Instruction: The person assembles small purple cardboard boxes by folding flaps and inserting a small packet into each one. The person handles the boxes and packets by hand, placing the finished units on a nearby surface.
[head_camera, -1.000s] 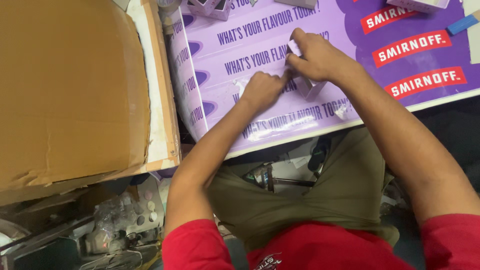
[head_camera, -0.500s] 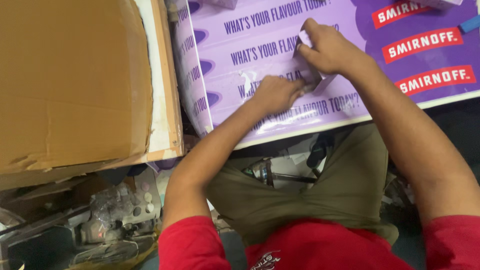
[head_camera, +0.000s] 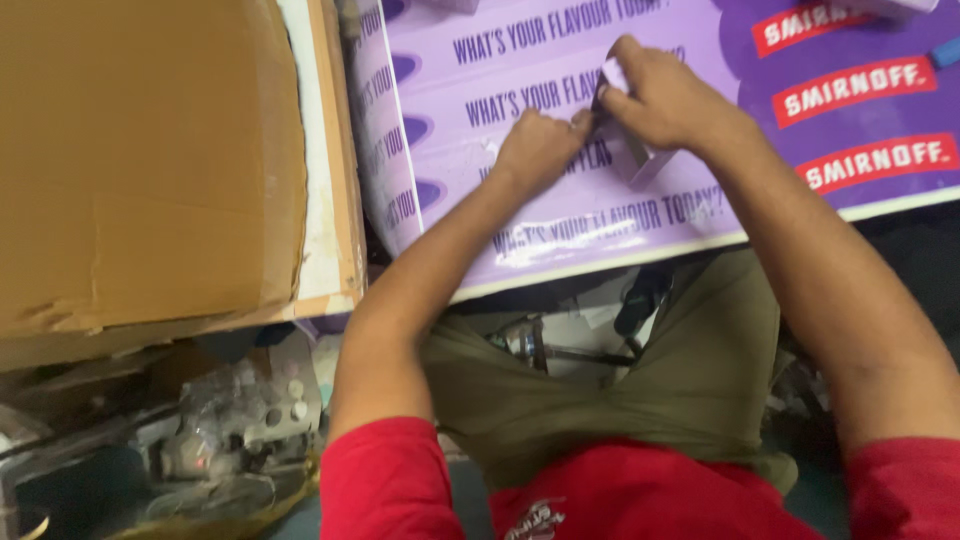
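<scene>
In the head view, both hands meet over a small pale lilac cardboard box (head_camera: 640, 155) that stands on a glossy purple printed sheet covering the worktop (head_camera: 560, 60). The right hand (head_camera: 668, 100) is closed around the box's upper end, fingers curled over a white flap at the top; the left hand (head_camera: 538, 150) is bunched with its fingertips pinched against the box's near edge, close beside the right. Whether the left fingers grip a flap or only press on it cannot be told.

The box looks light and thin-walled, stiff along its folds but easy to crush, so it is best held by its corners and creased edges rather than its flat faces. The sheet under it shines and looks slippery; the box could slide if pushed sideways.

The worktop's front edge (head_camera: 600, 262) runs just below the hands, near the left forearm, with the person's olive trousers (head_camera: 600, 380) beneath it. To the left, the sheet's edge drops beside a large brown corrugated cardboard panel (head_camera: 140, 160) lying on a white board. Open purple surface lies beyond and to the right of the hands. More pale boxes (head_camera: 895, 8) sit at the far edge, well apart.
</scene>
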